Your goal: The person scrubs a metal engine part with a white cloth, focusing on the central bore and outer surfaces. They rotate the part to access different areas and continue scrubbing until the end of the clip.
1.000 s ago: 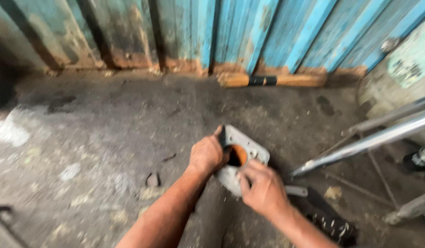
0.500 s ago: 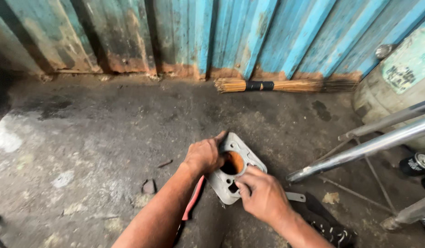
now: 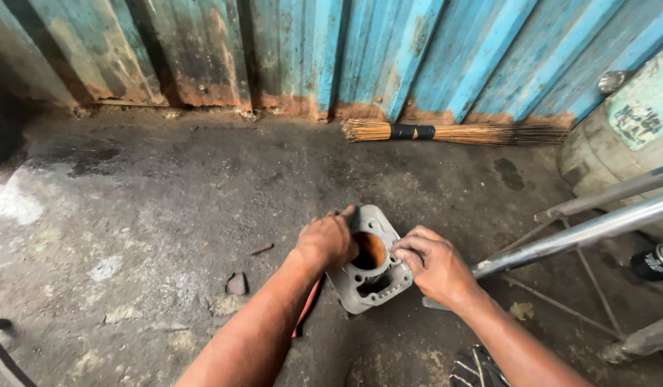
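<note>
**Two hands steady a grey metal casting on a workshop floor**

Down on the stained concrete floor (image 3: pixel 152 215), a grey metal casting (image 3: pixel 371 276) with an orange-brown bore sits at near centre. The left hand (image 3: pixel 328 240) curls closed over its left rim, seemingly to keep it from sliding. The right hand (image 3: pixel 432 265) pinches the right edge with bent fingers, though what, if anything, sits between the fingertips is unclear. A red-handled tool (image 3: pixel 306 315) lies under the left forearm. Far right, a broom (image 3: pixel 453 132) rests against the blue corrugated wall (image 3: pixel 417 50); chrome tubes (image 3: pixel 582 229) slant in from the right.
</note>
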